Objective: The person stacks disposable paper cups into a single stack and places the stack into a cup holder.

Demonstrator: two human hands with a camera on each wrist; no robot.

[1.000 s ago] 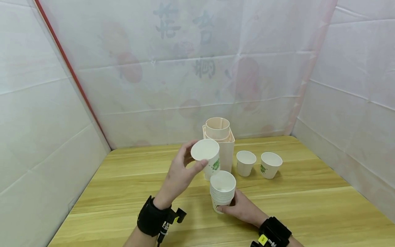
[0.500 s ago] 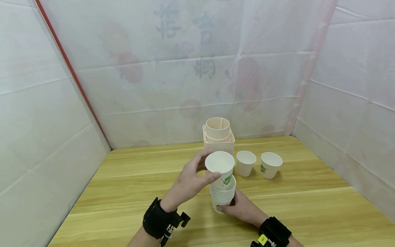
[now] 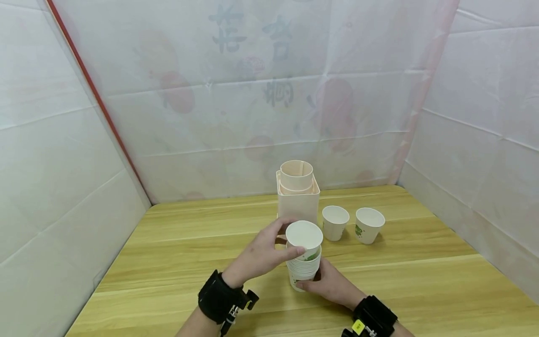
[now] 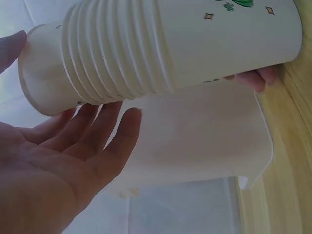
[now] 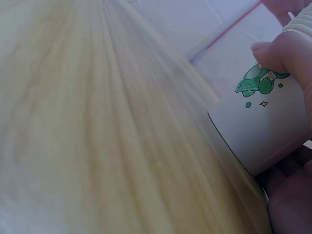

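Observation:
My left hand (image 3: 263,252) pinches a white paper cup (image 3: 304,236) near its rim, thumb in front and fingers behind. That cup sits partway into the top of a stack of nested paper cups (image 3: 304,267); its rim stands above the others in the left wrist view. Low on the stack, my right hand (image 3: 332,284) grips the bottom cup (image 5: 265,131), which has a green cartoon print. The stack stands upright on the wooden table (image 3: 177,271). Some right-hand fingers are hidden behind it.
Behind the stack stands a cream square holder (image 3: 298,206) with a round tube (image 3: 296,175) in its top. Two single paper cups, one nearer (image 3: 335,224) and one farther right (image 3: 369,227), stand upright beside it. Pale cloth walls (image 3: 210,117) enclose the table.
My left hand has brought its cup right and down, from beside the cream holder into the top of the stack. My right hand and the stack have stayed in place.

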